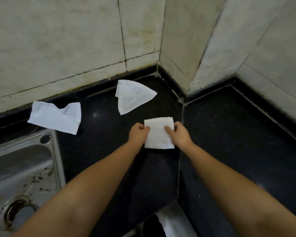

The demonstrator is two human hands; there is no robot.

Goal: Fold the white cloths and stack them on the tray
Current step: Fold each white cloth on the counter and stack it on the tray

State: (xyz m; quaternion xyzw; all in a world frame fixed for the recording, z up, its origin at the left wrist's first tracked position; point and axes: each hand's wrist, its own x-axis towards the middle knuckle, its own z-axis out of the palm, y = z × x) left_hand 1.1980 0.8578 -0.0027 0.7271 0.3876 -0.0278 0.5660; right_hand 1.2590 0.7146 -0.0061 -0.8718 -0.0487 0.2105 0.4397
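On the black granite counter, item one: folded white cloth, pinched at its side edges by my left hand and right hand, likely to square the fold. Two cloths wait unfolded behind: rumpled cloth beside the steel sink, triangular cloth near the tiled corner. No tray in view; nothing blocks my reach.

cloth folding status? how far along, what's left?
Done: nothing stacked; no tray in view. In hand: left hand and right hand pinch a folded cloth on the black counter. Left: crumpled cloth and triangular cloth.
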